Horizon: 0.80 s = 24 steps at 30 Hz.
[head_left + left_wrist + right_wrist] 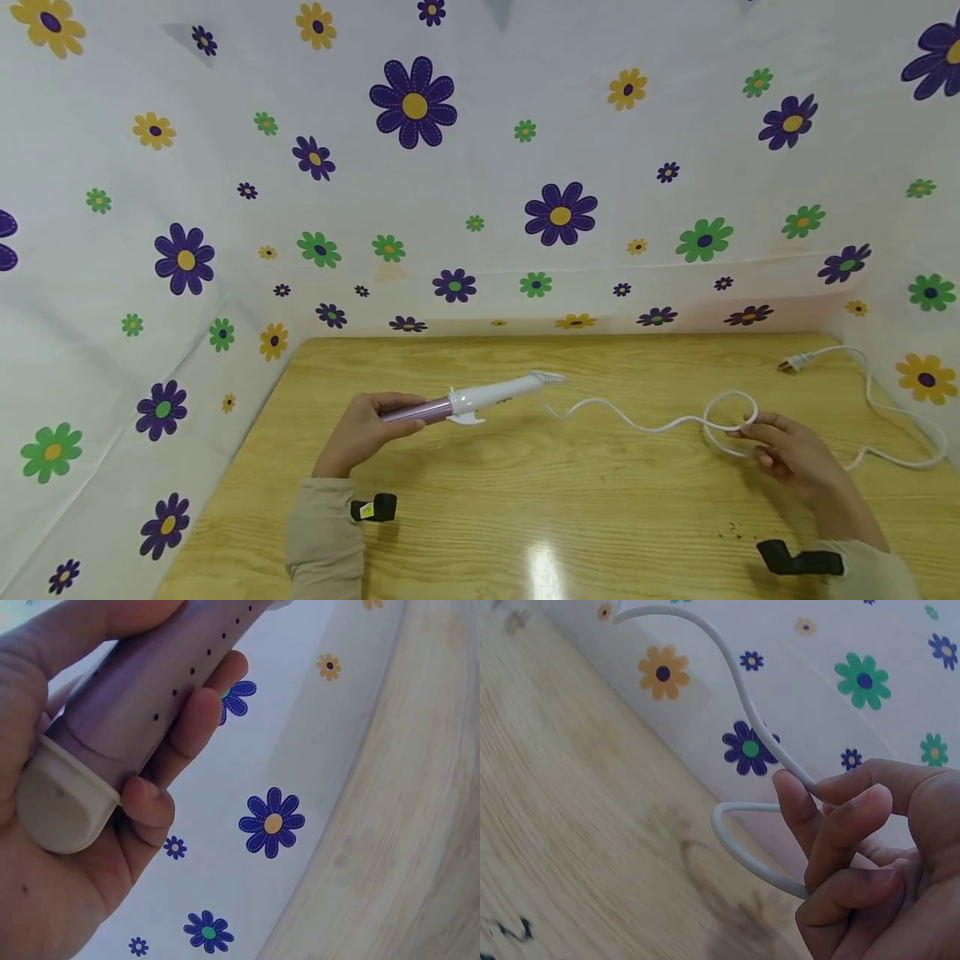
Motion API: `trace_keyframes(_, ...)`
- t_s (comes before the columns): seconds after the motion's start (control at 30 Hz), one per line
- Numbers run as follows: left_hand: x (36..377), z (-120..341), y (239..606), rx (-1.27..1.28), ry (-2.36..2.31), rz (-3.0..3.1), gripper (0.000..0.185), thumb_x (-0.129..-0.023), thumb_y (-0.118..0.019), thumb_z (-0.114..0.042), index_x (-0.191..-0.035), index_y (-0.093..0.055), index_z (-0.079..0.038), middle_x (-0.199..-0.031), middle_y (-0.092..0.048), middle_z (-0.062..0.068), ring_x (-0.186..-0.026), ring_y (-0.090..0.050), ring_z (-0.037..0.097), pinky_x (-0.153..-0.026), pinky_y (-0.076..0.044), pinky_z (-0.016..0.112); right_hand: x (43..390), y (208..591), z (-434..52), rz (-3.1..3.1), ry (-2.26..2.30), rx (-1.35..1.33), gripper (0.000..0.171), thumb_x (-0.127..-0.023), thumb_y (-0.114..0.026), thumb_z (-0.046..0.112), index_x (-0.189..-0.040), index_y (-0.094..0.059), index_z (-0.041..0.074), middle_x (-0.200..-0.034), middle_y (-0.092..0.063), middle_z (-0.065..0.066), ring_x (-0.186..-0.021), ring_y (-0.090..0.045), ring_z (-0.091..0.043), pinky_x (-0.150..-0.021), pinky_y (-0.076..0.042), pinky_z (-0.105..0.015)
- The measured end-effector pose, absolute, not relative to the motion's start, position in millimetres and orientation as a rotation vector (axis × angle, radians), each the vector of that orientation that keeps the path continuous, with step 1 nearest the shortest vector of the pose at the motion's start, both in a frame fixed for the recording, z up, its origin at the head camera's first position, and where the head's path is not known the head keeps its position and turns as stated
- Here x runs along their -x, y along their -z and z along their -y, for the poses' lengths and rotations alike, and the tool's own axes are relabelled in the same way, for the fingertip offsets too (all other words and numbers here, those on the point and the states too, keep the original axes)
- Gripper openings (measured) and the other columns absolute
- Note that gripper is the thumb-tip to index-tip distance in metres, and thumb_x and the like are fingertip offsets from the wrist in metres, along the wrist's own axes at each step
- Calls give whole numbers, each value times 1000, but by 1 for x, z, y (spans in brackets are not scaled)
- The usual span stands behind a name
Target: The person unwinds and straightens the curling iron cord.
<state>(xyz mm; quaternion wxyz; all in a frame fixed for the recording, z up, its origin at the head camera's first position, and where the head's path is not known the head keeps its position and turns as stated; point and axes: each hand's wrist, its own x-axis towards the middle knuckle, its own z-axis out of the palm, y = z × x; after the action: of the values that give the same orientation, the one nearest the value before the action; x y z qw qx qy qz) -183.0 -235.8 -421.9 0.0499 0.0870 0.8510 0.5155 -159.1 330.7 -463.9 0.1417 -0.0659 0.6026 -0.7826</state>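
Your left hand [365, 433] grips the lilac barrel of the white-handled curling iron [480, 398] above the wooden table [525, 517]. Your right hand [787, 454], to the right, pinches a loop of its white cord [731, 414].

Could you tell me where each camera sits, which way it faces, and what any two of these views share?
Head: worn on the head, looking forward and down at the wooden table; both forearms, left hand and right hand show.
Left wrist: beside the left palm, facing its grip on the purple curling iron.
Right wrist: beside the right hand, facing its fingers pinching the white cord.
Shared: head and right wrist both show the looped cord.
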Motion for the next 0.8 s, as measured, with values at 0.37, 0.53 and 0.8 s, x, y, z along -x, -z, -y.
trace_keyframes(0.37,183,241,423,-221,-1573,-2557,42,-79,-80,-28,-115,-71,-8,-118,-66,17,-93,-60,23,-76,-50,31,155,476,-352,-1901,2211,-21,32,-103,-43,9,-92,-71,22,-87,-73,13,-54,-50,3,-48,-19,-28)
trace_keyframes(0.53,184,240,425,-217,-1561,-2561,41,-78,-80,-29,-114,-72,-10,-117,-67,16,-92,-61,23,-75,-51,31,157,477,-341,-1844,2208,-64,27,-101,-47,9,-90,-70,20,-87,-74,9,-56,-54,0,-44,-27,-19)
trace_keyframes(0.8,184,234,427,-247,-1512,-2606,40,-78,-80,-29,-112,-72,-9,-113,-68,15,-89,-62,21,-72,-52,31,162,472,-322,-2028,1987,-215,7,-99,-55,21,-100,-60,25,-88,-73,16,-64,-63,-1,-52,-45,-18)
